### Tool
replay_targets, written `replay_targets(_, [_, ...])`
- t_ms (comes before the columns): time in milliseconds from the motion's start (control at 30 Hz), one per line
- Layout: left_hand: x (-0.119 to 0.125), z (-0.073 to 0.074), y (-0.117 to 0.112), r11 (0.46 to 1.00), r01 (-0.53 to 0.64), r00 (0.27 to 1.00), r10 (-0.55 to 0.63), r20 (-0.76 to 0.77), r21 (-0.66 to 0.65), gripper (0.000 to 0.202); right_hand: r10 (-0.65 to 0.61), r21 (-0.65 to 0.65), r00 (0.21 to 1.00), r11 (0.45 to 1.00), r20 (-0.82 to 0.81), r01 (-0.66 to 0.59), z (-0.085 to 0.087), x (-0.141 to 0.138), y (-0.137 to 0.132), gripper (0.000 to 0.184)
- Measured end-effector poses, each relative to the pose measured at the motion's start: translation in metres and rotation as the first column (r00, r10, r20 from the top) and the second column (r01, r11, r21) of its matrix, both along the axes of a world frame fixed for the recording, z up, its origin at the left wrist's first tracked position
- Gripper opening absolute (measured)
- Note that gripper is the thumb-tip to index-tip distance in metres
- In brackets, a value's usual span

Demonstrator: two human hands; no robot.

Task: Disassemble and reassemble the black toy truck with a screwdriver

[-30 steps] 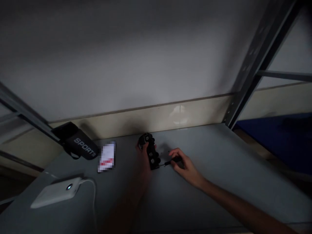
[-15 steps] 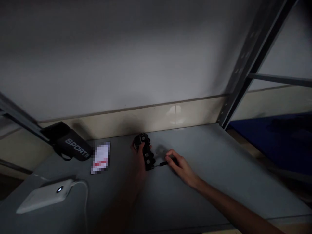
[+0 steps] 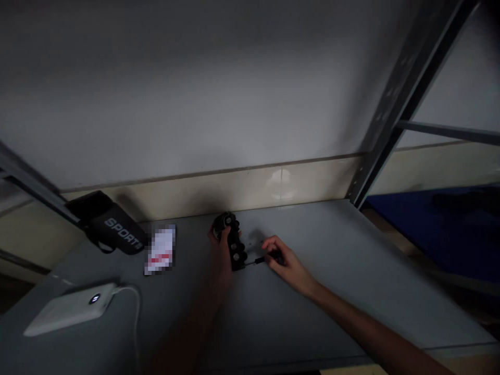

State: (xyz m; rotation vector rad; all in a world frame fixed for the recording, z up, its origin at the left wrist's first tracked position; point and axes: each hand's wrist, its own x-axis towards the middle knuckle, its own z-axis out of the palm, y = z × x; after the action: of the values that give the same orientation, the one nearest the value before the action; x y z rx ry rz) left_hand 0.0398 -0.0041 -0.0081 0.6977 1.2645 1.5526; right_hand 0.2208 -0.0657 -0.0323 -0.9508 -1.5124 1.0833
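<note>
A black object [image 3: 235, 244] with several rounded, wheel-like parts and pale discs along its face stands tilted over the table; its exact kind is hard to make out in the dim light. Wrapped around its left side is my left hand [image 3: 223, 250], closed, with the thumb pressed on the face. My right hand [image 3: 283, 263] is closed around the dark handle of a screwdriver [image 3: 260, 260], its index finger bent above. The screwdriver's thin metal shaft points left and reaches the lower end of the black object. Whether the tip sits in a screw is too small to tell.
On the left lie a white power bank [image 3: 70, 310] with a cable [image 3: 137, 312], a blurred-out phone-like slab [image 3: 161, 250], and a black pouch [image 3: 117, 229] marked SPORT. Metal shelf posts [image 3: 385, 130] flank the grey table [image 3: 320, 234]; a wall stands behind.
The view has shifted slightly. My right index finger has lifted and opened a little from the screwdriver handle. My left hand keeps its hold on the black object.
</note>
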Motion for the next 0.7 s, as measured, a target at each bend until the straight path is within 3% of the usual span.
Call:
replay_targets(167, [0.0012, 0.0012, -0.0014, 1.000, 0.013, 1.000, -0.013, -0.010, -0.009, 0.055, 0.025, -0.092, 1.000, 0.996, 0.018, -0.023, 0.0004, -0.0002, 0.0001, 0.031])
replay_targets(333, [0.0015, -0.0004, 0.0017, 1.000, 0.000, 1.000, 0.000, -0.007, -0.003, 0.054, -0.006, -0.014, 1.000, 1.000, -0.009, 0.006, -0.0021, 0.0001, 0.0025, 0.029])
replay_targets(467, [0.0011, -0.0002, 0.0010, 1.000, 0.012, 1.000, -0.012, 0.006, -0.013, 0.059, 0.031, -0.093, 0.999, 0.995, 0.016, -0.029, -0.0035, 0.0013, 0.0032, 0.034])
replay_targets(633, [0.0004, 0.0000, 0.0000, 1.000, 0.008, 1.000, -0.008, -0.003, 0.009, 0.056, 0.000, 0.016, 1.000, 1.000, 0.007, 0.000, -0.0030, 0.0013, 0.0029, 0.027])
replay_targets(700, [0.0005, -0.0005, 0.0003, 1.000, -0.003, 1.000, 0.003, -0.003, 0.013, 0.057, 0.014, 0.003, 1.000, 1.000, -0.006, -0.014, -0.0021, 0.0015, 0.0025, 0.028])
